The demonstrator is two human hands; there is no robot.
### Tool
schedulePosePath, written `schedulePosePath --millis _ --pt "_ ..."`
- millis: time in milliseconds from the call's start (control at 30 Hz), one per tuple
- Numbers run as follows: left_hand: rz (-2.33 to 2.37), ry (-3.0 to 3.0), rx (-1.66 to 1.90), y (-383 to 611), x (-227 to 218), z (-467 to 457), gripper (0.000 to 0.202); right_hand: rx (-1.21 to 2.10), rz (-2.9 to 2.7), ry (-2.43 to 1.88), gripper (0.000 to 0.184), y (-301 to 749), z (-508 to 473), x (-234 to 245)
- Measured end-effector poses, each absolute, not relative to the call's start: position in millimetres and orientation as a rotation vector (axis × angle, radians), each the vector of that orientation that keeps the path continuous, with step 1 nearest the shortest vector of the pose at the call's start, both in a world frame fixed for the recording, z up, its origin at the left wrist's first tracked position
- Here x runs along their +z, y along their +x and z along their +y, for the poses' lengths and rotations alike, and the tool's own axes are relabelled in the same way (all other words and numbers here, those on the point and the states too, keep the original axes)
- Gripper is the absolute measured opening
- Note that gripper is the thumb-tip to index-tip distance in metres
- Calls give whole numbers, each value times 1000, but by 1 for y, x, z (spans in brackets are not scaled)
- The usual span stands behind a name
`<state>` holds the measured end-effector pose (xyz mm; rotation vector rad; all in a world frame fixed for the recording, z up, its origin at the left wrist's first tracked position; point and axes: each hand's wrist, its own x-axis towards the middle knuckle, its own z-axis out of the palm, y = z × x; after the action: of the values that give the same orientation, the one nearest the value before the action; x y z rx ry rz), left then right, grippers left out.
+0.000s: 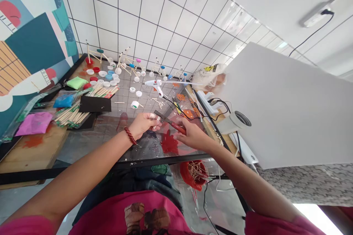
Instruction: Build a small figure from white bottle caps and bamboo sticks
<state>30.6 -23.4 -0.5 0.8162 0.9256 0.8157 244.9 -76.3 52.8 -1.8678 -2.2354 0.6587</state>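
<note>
My left hand (142,123), with a red bead bracelet at the wrist and a white wrap on a finger, is closed on a short pale stick (157,122). My right hand (192,134) is closed around the red handles of a pair of pliers (165,118). The dark jaws of the pliers are right beside the stick; whether they grip it I cannot tell. Beyond my hands, a white glue gun (154,85) lies on the glass tabletop. A white bottle cap (134,105) sits to the left with a small stick by it.
Several stick-and-cap models (132,65) stand along the tiled wall. Bundles of matchsticks (73,116), a black card (95,104) and a pink packet (34,123) lie at left. A power strip (208,102) and cords run at right. A red bin (190,178) of sticks stands below the edge.
</note>
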Motion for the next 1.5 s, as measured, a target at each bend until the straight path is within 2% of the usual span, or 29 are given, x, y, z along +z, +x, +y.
schedulePosePath --millis 67,200,367,633,1067,1233,1333,1500 --pt "895 828 850 33 -2 -24 16 652 -2274 -1919 55 244 -71 60" --pt "846 838 908 36 -5 -25 18 655 -2474 -1976 27 240 -62 69" --pt "841 876 943 34 -4 -25 12 440 -2532 -1941 30 237 -57 59" --pt "917 841 1007 34 -8 -20 14 338 -2534 -1953 17 232 -48 32" --pt "986 805 1074 34 -3 -17 24 148 -2515 -1960 22 232 -32 29" --pt "938 715 910 26 0 -12 16 175 -2412 -1992 22 229 -33 28" --pt "888 654 835 22 4 -12 10 82 -2235 -2066 29 226 -37 28" --pt "810 595 1003 23 6 -15 5 95 -2143 -2193 51 233 -36 21"
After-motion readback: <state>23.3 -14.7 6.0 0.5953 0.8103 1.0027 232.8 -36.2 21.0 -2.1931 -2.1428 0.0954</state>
